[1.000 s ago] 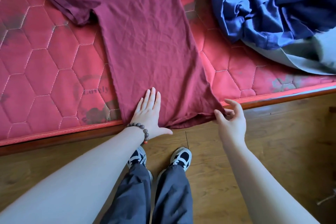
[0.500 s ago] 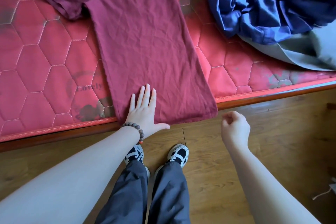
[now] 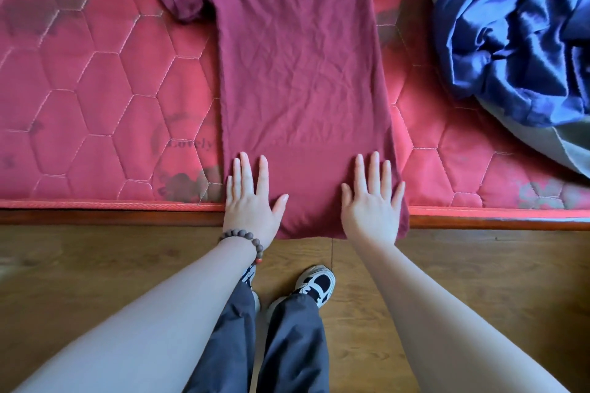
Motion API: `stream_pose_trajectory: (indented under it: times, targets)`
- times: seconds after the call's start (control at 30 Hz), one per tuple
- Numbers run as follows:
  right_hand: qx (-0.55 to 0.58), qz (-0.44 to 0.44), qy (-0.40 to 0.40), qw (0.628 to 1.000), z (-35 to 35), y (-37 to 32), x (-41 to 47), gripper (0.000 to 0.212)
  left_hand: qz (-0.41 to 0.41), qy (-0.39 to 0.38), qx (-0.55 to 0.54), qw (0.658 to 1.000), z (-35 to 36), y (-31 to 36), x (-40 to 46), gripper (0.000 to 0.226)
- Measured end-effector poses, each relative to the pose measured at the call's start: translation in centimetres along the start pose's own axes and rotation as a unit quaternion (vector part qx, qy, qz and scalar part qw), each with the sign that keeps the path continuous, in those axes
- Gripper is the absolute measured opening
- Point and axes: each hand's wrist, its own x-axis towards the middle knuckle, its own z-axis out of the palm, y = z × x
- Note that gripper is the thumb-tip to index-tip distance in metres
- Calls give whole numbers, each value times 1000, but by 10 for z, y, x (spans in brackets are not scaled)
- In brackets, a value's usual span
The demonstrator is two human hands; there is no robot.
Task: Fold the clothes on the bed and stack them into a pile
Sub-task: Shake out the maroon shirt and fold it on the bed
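Observation:
A maroon T-shirt [image 3: 300, 73] lies spread on the red quilted mattress [image 3: 95, 89], one sleeve sticking out at the upper left and its right side folded in to a straight edge. Its hem hangs a little over the bed's near edge. My left hand [image 3: 250, 198], with a bead bracelet at the wrist, presses flat on the hem's left part. My right hand [image 3: 372, 201] presses flat on the hem's right part, fingers spread. A crumpled blue garment [image 3: 517, 41] lies at the upper right on a grey cloth [image 3: 571, 140].
The bed's wooden frame [image 3: 111, 217] runs across the view below the mattress edge. The wooden floor [image 3: 95, 265] lies beneath, with my legs and sneakers [image 3: 316, 284] standing close to the bed.
My right hand, which had let go of the hem's right corner and curled beside the bed, has opened and come down flat on the shirt. The view has shifted left.

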Motion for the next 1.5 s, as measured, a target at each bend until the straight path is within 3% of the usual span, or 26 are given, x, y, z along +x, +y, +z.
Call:
stream_pose_trajectory:
  times: [0.07,0.13,0.3,0.37,0.53,0.83,1.1,1.3,1.43,1.5]
  targets:
    - [-5,83,-3,996,-5,13,0,65,-48,2,-12,999,-4,7,-1,79]
    - [-4,89,-9,996,-15,11,2,66,-83,21,-23,996,-12,18,-4,81]
    - [31,-128,-23,991,-45,-34,40,59,-10,37,-30,999,-36,43,22,77]
    - [34,-177,-54,982,-51,-56,67,58,10,37,-42,998,-47,49,52,73]
    - [20,-168,-94,981,-60,-96,139,55,41,27,-14,999,-71,48,139,67]
    - [-38,-212,-28,976,-74,-150,263,55,14,110,-1,994,-104,18,265,73]
    - [-10,-342,4,940,-103,-236,360,53,14,118,-2,993,-93,14,275,76]
    - [-23,-467,-41,883,-116,-363,406,59,9,117,-15,993,-94,12,275,79]
    - [-84,-487,-116,862,-118,-407,416,75,15,134,-26,991,-91,12,276,78]
    - [-97,-491,-111,859,-120,-417,418,70,15,141,-27,990,-91,11,277,77]
